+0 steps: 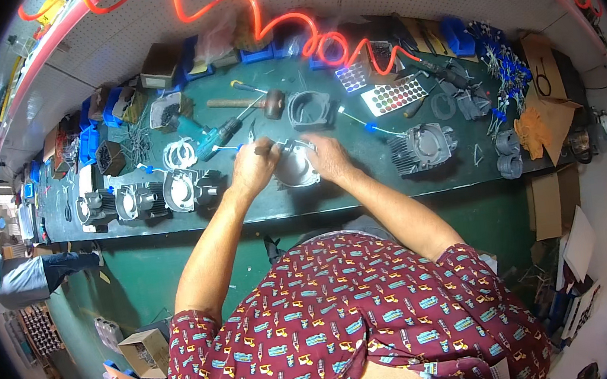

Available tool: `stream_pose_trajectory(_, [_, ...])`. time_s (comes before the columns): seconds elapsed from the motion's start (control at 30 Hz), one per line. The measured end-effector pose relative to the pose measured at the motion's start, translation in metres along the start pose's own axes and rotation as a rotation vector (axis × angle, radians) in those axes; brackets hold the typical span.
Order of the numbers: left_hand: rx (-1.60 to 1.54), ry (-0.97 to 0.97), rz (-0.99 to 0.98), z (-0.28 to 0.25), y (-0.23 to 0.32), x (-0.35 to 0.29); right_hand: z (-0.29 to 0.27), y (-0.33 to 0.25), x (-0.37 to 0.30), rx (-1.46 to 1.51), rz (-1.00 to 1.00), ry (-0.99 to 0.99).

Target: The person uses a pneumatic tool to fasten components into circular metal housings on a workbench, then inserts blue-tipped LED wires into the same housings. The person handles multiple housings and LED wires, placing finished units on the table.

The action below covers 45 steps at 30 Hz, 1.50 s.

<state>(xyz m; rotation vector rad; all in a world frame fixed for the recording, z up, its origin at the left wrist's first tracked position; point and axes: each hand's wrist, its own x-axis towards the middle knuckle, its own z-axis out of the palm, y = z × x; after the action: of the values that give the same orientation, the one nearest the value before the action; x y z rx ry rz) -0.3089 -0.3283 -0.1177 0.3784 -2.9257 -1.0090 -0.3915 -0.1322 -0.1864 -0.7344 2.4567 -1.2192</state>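
Note:
On the bench in front of me stands a grey cast-metal motor housing [297, 169] with a pale round face, between my two hands. My left hand [252, 168] is closed at its left upper edge; what the fingers hold is hidden, though a narrow grey tool tip shows just beyond them. My right hand [330, 158] grips the housing's right upper rim with bent fingers. Right behind it sits an open grey metal ring casting [310, 110]. A mallet [274, 104] with a wooden handle and a teal power drill [217, 136] lie beyond my left hand.
Several finned motor units [141, 200] line the bench's left front; another finned motor [421, 149] stands at right. A card of round coloured stickers [394, 95] lies behind it. Blue bins [114, 106] line the back, under a coiled orange air hose [332, 48]. Another person [22, 280] is far left.

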Motion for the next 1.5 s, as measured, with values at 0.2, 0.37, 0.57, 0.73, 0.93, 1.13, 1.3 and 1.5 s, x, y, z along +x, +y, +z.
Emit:
stream_pose_trajectory(0.2, [0.016, -0.06, 0.011, -0.007, 0.008, 0.007, -0.002, -0.001, 0.002, -0.032, -0.031, -0.039])
stream_pose_trajectory(0.37, [0.026, -0.065, 0.067, -0.005, 0.003, 0.008, 0.003, 0.004, 0.005, -0.047, -0.034, -0.039])
stream_pose_trajectory(0.57, [-0.11, 0.164, 0.124, 0.032, -0.012, -0.04, -0.012, -0.007, 0.004, -0.096, 0.021, -0.083])
stream_pose_trajectory(0.73, [-0.086, 0.34, 0.281, 0.049, -0.015, -0.062, -0.011, -0.009, 0.005, -0.117, 0.031, -0.107])
stream_pose_trajectory(0.93, [-0.184, 0.368, 0.175, 0.037, -0.007, -0.071, -0.007, -0.008, 0.005, -0.182, -0.034, -0.088])
stream_pose_trajectory(1.13, [-0.013, 0.169, 0.086, 0.014, -0.007, -0.039, -0.004, -0.007, 0.004, -0.202, -0.048, -0.083])
stream_pose_trajectory(1.3, [-0.003, 0.026, 0.095, 0.0, -0.005, -0.003, -0.009, -0.01, 0.002, -0.181, -0.041, -0.101])
stream_pose_trajectory(1.5, [0.097, -0.224, 0.015, -0.016, 0.015, 0.051, -0.013, -0.016, 0.003, -0.164, -0.019, -0.138])
